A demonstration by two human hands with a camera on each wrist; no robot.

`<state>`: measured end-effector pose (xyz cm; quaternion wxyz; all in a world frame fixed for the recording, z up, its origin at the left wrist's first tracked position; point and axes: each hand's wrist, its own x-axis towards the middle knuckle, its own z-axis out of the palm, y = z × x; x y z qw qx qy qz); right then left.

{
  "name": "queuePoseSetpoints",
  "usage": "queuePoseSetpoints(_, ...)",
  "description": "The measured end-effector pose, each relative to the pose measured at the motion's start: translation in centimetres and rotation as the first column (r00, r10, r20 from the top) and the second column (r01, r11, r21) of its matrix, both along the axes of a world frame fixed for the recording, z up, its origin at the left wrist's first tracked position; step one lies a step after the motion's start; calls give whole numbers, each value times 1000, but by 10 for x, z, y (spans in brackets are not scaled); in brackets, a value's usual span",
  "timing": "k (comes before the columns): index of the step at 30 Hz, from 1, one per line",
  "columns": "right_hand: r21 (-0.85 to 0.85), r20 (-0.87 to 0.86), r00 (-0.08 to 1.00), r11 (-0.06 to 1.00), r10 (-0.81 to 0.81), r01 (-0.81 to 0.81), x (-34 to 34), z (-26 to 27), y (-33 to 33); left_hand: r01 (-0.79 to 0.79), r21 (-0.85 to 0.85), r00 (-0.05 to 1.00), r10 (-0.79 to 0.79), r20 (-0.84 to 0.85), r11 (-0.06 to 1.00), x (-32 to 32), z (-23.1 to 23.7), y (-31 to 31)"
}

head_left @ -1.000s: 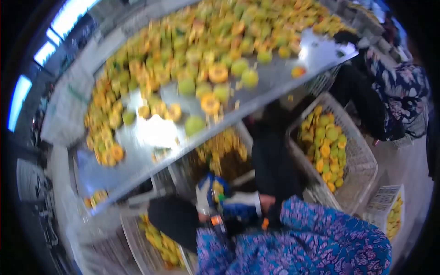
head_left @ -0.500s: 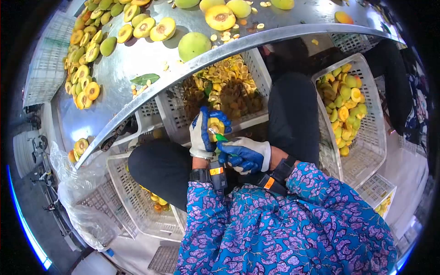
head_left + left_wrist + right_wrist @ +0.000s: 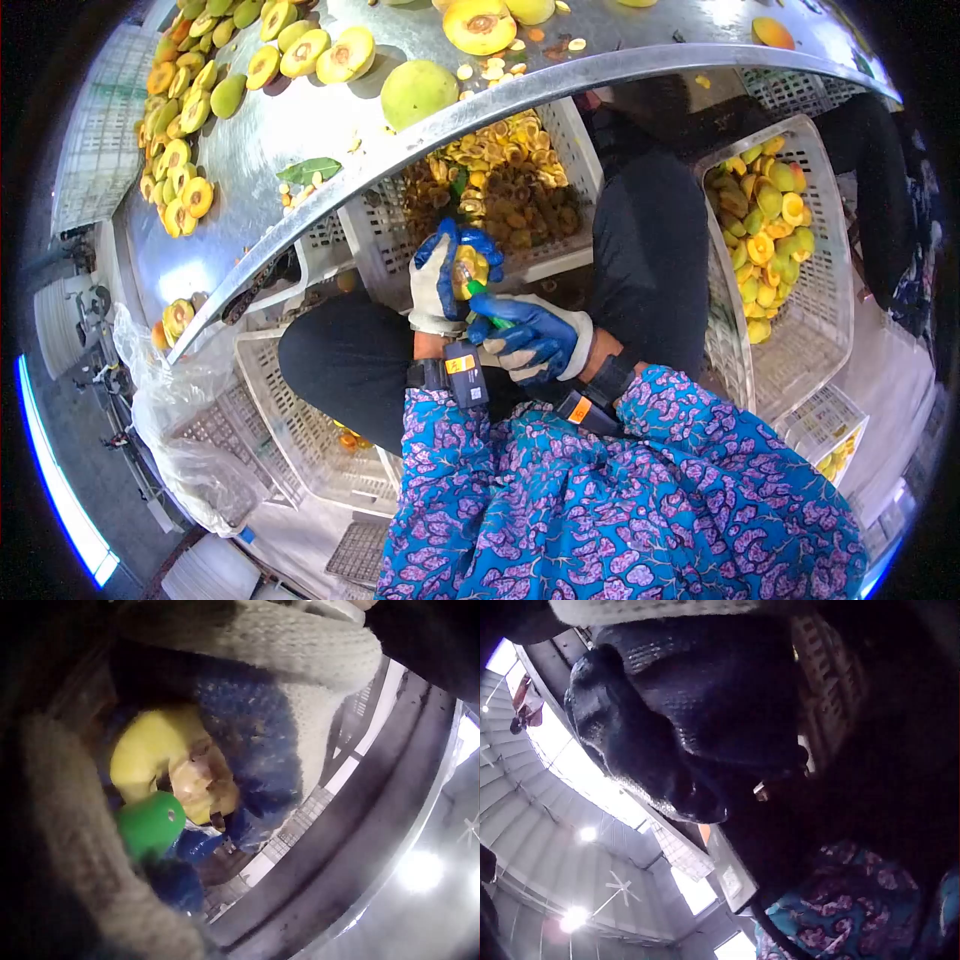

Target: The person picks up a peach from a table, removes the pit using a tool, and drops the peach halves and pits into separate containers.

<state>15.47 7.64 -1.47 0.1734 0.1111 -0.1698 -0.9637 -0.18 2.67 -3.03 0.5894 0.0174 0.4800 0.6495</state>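
Observation:
In the head view, my gloved left hand (image 3: 432,285) grips a halved yellow fruit (image 3: 468,268) that looks like a peach, cut side up. My gloved right hand (image 3: 545,335) curls round a green-handled tool (image 3: 474,289), its working end at the fruit's middle. Up close in the left wrist view, yellow flesh (image 3: 142,757) surrounds a brownish, torn centre (image 3: 199,780), with the green handle (image 3: 154,825) beside it. Metal shows just past the handle; its tip is hidden. Dark blue coated fingers (image 3: 645,727) fill much of the right wrist view, folded over.
A metal table (image 3: 300,130) with a raised edge holds halved fruits, whole ones and loose kernels. Below it, a white crate (image 3: 582,150) contains scraps and pits. Crates with fruit stand at right (image 3: 820,290) and left (image 3: 300,440). A clear plastic bag (image 3: 190,450) hangs at left.
The head view was blurred and took in more of the table; it now looks lower. Both hands stay together at the fruit, and the tool's metal tip, visible half a second ago, no longer shows there.

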Motion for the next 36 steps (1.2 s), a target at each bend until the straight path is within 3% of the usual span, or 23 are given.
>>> queuePoseSetpoints(2,277,94,994,958,56,-80,-2,8,4,-3,-83,1000,2,-12,997,-3,-8,-3)
queuePoseSetpoints(5,262,28,988,952,154,-156,-5,-1,5,186,-62,972,-193,-135,981,-12,-12,-2)
queuePoseSetpoints(6,258,32,991,957,132,-136,-4,-2,6,113,-124,994,-111,19,986,-14,-10,-2)
queuePoseSetpoints(9,81,87,996,997,5,-12,2,5,5,152,-71,984,-144,104,986,-16,-17,1)
queuePoseSetpoints(10,-134,4,1000,991,-22,23,1,6,5,178,-56,981,-173,87,982,-14,-14,4)
queuePoseSetpoints(13,-239,-174,962,957,-208,163,-3,-20,-8,46,207,977,-87,196,977,-2,-21,11)
queuePoseSetpoints(14,-526,-236,894,824,-380,211,-9,-29,-17,11,220,974,-61,220,975,0,-14,16)
queuePoseSetpoints(17,-367,-145,939,899,-311,241,-4,-10,-3,-105,117,937,59,343,988,-3,-28,24)
queuePoseSetpoints(19,-67,-73,959,961,-272,268,-6,0,9,-135,301,926,13,376,944,-7,-39,27)
queuePoseSetpoints(21,296,132,942,919,-310,261,-10,6,18,-340,-83,936,346,64,937,-3,-29,21)
queuePoseSetpoints(22,239,32,947,922,-320,303,-11,-5,16,-329,0,944,329,16,944,-7,-27,20)
queuePoseSetpoints(23,588,114,933,780,-342,214,-14,-15,14,-344,103,939,339,64,933,-22,-30,17)
queuePoseSetpoints(24,847,171,905,527,-389,67,-18,-25,14,-396,65,918,397,-6,916,-33,-31,9)
queuePoseSetpoints(25,972,200,866,207,-459,-114,-19,-28,14,-448,28,890,449,-76,893,-36,-11,6)
queuePoseSetpoints(26,960,250,838,12,-485,-280,-16,-8,18,-488,-43,866,477,-152,872,-34,22,6)
queuePoseSetpoints(27,867,187,857,-330,-480,-374,-12,-30,12,-520,-54,837,496,-231,852,-25,62,5)
queuePoseSetpoints(29,806,300,878,-393,-373,-442,-8,-22,9,-456,126,725,450,-522,881,-39,91,-24)
queuePoseSetpoints(30,723,280,872,-510,-401,-466,-9,-22,6,-440,216,689,482,-541,872,-47,113,-36)
queuePoseSetpoints(32,663,367,851,-536,-376,-523,-9,18,18,-546,323,537,619,-573,773,-63,147,-72)
queuePoseSetpoints(33,628,350,853,-578,-388,-521,-9,21,20,-512,343,497,598,-629,787,-84,153,-101)
queuePoseSetpoints(34,615,442,843,-580,-306,-534,-8,21,24,-509,234,432,481,-763,829,-99,162,-128)
queuePoseSetpoints(35,595,533,834,-637,-144,-491,-5,10,24,-630,210,315,494,-811,748,-111,161,-145)
queuePoseSetpoints(36,577,552,827,-667,-108,-472,-5,7,21,-726,183,223,479,-849,663,-119,156,-156)
